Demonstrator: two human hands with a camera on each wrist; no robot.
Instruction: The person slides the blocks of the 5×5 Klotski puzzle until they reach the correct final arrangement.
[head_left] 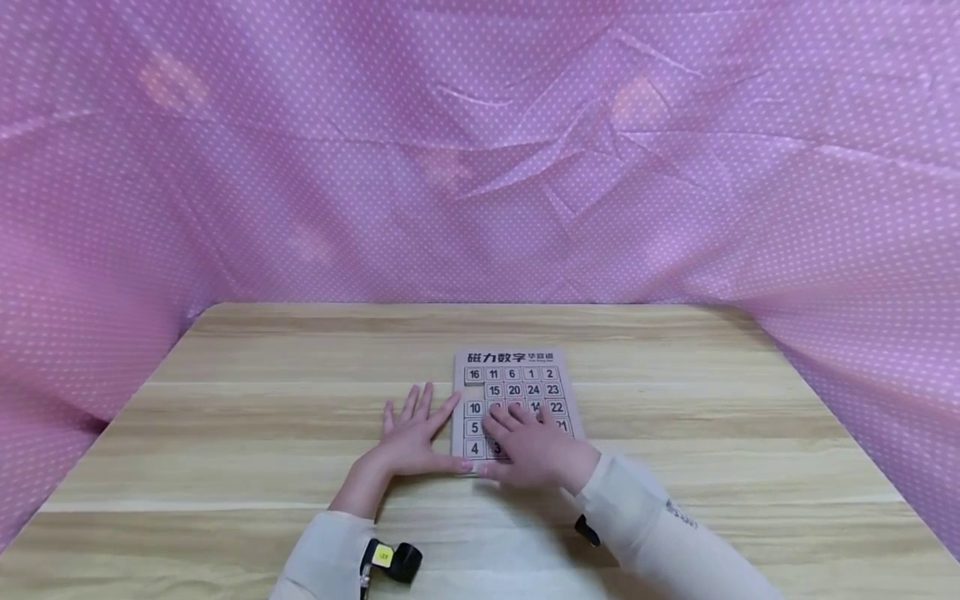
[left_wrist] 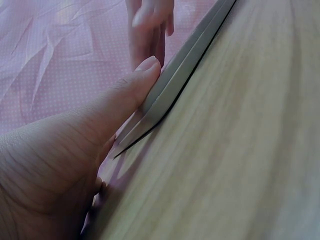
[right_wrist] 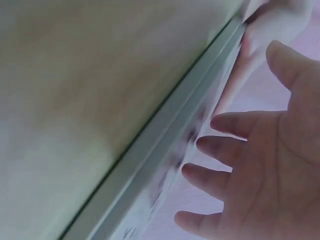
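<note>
A number sliding puzzle (head_left: 459,367) lies flat on the table, its numbered tiles (head_left: 532,389) set in a grid below a printed title. One slot shows bare at the left of the second row. My left hand (head_left: 408,443) is spread beside the puzzle, its thumb resting on the near left corner and its index finger by the left edge. Over the lower rows hovers or rests my right hand (head_left: 538,450), fingers extended and covering several tiles; contact is unclear. In the right wrist view this hand (right_wrist: 270,165) has its fingers apart, with nothing held.
The wooden table (head_left: 300,350) stretches around the puzzle on all sides. Pink dotted cloth (head_left: 480,208) hangs behind and along both sides of it. A small black device with a yellow label (head_left: 383,556) sits at the left wrist.
</note>
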